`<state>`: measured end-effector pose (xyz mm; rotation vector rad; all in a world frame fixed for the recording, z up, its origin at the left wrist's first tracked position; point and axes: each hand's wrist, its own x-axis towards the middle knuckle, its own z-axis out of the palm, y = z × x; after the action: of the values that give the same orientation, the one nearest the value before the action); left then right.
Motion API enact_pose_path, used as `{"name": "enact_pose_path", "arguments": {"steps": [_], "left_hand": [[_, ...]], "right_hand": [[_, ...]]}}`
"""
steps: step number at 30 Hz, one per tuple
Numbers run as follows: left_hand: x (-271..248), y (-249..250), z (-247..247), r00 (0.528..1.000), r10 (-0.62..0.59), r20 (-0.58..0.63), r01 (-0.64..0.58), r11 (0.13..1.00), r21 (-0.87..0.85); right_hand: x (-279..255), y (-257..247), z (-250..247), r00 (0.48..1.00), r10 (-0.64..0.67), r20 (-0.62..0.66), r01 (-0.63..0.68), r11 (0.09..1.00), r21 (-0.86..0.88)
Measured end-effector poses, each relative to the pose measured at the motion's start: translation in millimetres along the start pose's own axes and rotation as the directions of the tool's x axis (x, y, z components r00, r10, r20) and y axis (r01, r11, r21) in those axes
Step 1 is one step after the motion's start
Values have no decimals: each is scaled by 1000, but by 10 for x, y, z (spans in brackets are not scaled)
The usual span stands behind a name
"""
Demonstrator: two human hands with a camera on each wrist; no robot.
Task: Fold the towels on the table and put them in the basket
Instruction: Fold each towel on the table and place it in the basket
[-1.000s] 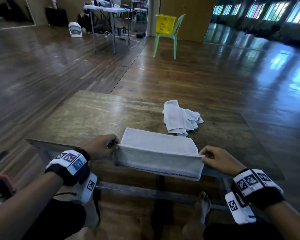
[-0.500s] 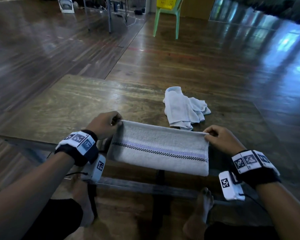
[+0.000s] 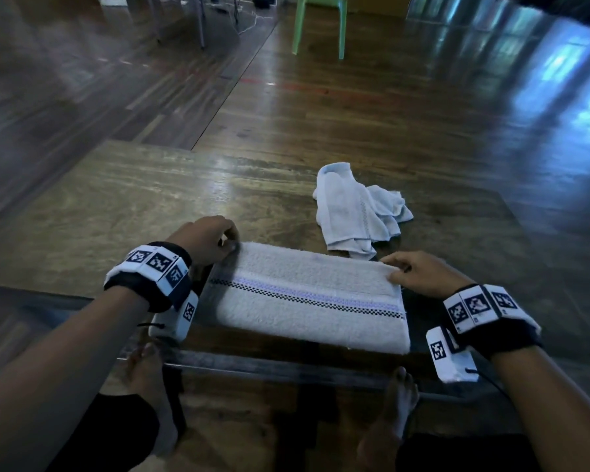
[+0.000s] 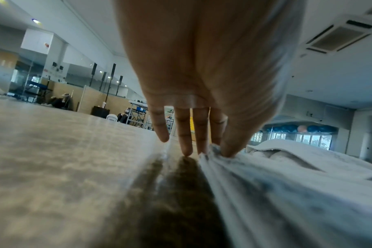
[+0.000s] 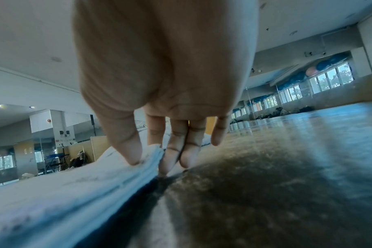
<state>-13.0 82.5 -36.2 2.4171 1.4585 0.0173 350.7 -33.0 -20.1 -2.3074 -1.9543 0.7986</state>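
A white towel with a checked stripe lies folded on the wooden table, its near edge hanging over the front edge. My left hand pinches its far left corner between thumb and fingers. My right hand pinches the far right corner the same way. A second white towel lies crumpled on the table just beyond, to the right of centre. No basket shows in the head view.
A green chair stands on the wooden floor far behind the table. My bare feet show under the table's front rail. Table legs of another desk stand at the far left.
Both hands carried the towel's near edge up and away over the table, folding it so the striped side now faces up. The head view has tipped downward.
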Motion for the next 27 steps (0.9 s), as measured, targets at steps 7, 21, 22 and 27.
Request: {"name": "enact_pose_path", "arguments": {"steps": [7,21,22,27], "left_hand": [[-33,-36,-42,999,1,42,-5,996,93],[-479,103,-657,493,153,-856,-195,979,62],[-542,146,-691,408,171,-897,-180,978,105],[-822,114,-454,539,297,-788,-178,955,238]], "right_hand": [[30,5,16,1000,-13,2,13,1000,26],[-319,-312,-453,536,-295,-791,588,803,99],[-356,-329,-488,442,-315,-840,611,791,24],[-339,-137,-265,408,-486,-773,494,829,-262]]}}
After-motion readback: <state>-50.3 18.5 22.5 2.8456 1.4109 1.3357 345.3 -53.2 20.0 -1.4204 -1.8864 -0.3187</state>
